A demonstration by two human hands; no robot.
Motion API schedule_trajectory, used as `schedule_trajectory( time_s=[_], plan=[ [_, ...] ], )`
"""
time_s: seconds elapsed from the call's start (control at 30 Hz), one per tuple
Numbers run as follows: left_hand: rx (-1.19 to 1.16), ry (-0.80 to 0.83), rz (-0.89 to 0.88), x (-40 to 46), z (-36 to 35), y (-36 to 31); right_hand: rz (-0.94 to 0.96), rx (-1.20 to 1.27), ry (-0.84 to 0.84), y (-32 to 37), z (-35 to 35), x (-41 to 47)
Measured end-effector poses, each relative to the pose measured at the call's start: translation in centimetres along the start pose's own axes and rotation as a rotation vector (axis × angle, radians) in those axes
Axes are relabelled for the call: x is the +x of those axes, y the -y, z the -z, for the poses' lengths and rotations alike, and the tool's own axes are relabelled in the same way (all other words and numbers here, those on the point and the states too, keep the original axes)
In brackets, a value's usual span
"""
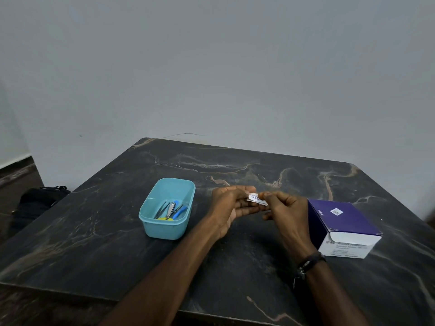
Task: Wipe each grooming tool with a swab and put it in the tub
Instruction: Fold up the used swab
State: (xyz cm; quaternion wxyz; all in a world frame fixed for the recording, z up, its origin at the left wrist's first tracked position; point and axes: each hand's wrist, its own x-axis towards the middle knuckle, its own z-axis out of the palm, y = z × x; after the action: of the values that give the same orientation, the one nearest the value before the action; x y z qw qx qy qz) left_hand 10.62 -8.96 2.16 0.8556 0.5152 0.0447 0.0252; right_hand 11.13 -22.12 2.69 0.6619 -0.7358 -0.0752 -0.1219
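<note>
A small white swab packet (257, 199) is pinched between both hands above the middle of the dark table. My left hand (231, 205) grips its left end and my right hand (283, 209) grips its right end. To the left stands a light blue tub (150, 222) holding several grooming tools (171, 210): a metal nail clipper, tweezers and pieces with blue and yellow handles. The purple and white swab box (341, 228) lies at the right, close to my right wrist.
The dark marble-patterned table (117, 255) fills the lower view, its near edge at the bottom left. A grey wall rises behind it. A black bag (37, 203) lies on the floor beyond the table's left edge.
</note>
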Motion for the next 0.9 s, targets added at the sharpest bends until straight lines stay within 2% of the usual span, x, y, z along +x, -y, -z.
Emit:
schedule_trajectory(
  time_s=[0.27,0.4,0.63,0.77,0.9],
  plan=[
    [0.033,-0.064,-0.095,-0.2,0.1,0.2,0.002,-0.090,0.026,-0.1,-0.1,0.0],
    [0.142,-0.111,-0.144,0.0,0.1,0.3,-0.014,-0.121,0.042,-0.6,0.1,0.3],
    [0.262,-0.117,-0.212,0.1,0.2,0.6,-0.042,-0.177,0.188,-0.6,0.1,0.2],
    [0.256,-0.115,-0.188,0.2,0.1,0.7,-0.063,-0.144,0.140,-0.8,0.1,0.2],
    [0.354,-0.038,-0.127,0.2,0.1,1.1,-0.067,-0.073,0.074,-1.0,0.3,0.3]
  ],
)
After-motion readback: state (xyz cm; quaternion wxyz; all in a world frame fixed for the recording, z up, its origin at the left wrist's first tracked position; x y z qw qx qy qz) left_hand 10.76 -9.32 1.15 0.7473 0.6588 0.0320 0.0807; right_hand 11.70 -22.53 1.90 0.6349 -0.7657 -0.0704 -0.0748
